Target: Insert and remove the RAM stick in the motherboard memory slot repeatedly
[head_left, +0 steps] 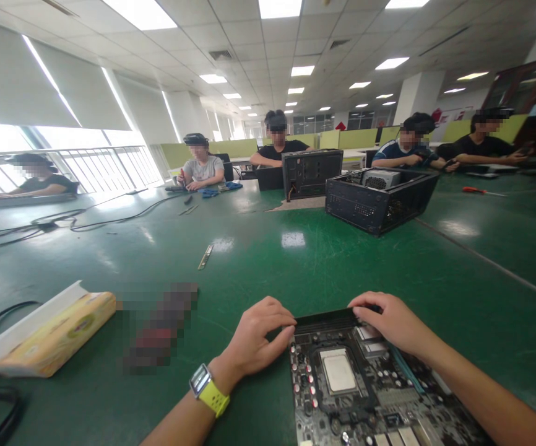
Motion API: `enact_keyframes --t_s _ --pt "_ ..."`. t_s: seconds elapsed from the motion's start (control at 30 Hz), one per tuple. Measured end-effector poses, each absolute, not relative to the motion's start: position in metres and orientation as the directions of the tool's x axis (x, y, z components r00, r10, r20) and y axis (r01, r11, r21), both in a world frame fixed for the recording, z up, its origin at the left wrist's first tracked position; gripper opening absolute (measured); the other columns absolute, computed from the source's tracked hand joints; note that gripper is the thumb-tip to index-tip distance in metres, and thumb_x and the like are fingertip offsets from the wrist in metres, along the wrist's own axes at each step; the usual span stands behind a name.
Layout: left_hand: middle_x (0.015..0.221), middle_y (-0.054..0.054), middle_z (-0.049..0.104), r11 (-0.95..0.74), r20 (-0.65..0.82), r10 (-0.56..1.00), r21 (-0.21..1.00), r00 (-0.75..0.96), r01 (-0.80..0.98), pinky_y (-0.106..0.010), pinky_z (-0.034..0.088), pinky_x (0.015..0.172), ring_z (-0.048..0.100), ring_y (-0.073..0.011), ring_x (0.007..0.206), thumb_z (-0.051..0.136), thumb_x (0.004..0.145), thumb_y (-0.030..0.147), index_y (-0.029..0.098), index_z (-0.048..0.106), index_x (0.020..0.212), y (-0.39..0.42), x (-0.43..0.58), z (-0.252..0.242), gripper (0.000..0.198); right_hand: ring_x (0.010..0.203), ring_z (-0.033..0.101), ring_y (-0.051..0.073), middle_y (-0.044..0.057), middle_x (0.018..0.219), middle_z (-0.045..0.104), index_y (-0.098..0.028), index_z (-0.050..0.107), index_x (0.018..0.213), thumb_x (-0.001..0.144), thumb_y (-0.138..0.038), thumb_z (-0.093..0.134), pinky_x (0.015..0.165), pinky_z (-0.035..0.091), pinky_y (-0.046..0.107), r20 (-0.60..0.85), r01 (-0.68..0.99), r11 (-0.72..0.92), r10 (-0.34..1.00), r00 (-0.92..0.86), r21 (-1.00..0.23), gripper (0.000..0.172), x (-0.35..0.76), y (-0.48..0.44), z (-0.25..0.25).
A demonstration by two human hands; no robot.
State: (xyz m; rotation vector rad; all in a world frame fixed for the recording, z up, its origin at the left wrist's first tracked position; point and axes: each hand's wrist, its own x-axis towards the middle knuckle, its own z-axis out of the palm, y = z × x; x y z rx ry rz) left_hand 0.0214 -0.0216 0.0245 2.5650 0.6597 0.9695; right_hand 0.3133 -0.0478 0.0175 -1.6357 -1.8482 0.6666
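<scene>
A motherboard [305, 409] lies on the green table close to me, its lower part cut off by the frame. A silver square processor [337, 370] sits in its socket inside a black bracket. My left hand [263, 334] pinches the board's far left corner between thumb and fingers, a yellow-strapped watch [210, 390] on its wrist. At the far right corner, my right hand [393, 319] has its fingers curled over the edge beside silver heatsinks [371, 339]. A teal slot [407, 370] shows below the right hand.
An open black computer case [356, 201] and a second case [312, 173] stand ahead. A memory stick [205, 256], a tissue pack [64, 328] and a blurred dark object [163, 328] lie to the left. An orange screwdriver [475, 191] lies far right; several people sit around.
</scene>
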Motion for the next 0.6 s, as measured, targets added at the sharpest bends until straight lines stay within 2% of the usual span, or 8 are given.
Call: enact_keyframes --t_s 0.33,0.6 --pt "0.092 -0.010 0.068 -0.835 0.512 0.522 0.470 0.682 0.286 -0.036 0.045 0.080 0.056 -0.0204 0.086 0.034 0.095 0.024 0.015 0.066 0.093 -0.0213 0.0175 0.0285 0.034 0.092 0.060 0.024 0.003 0.094 0.072 -0.023 0.072 0.086 0.077 -0.035 0.054 0.085 0.041 0.037 0.099 0.704 0.128 0.992 -0.083 -0.699 0.023 0.3131 -0.0472 0.0184" --pt "0.091 -0.010 0.068 -0.834 0.504 0.521 0.471 0.689 0.286 -0.036 0.044 0.080 0.056 -0.0201 0.086 0.035 0.095 0.025 0.015 0.066 0.094 -0.0218 0.0178 0.0286 0.033 0.091 0.061 0.024 0.003 0.093 0.072 -0.023 0.072 0.086 0.079 -0.035 0.053 0.085 0.041 0.037 0.095 0.702 0.136 0.991 -0.097 -0.699 0.024 0.3130 -0.0482 0.0197"
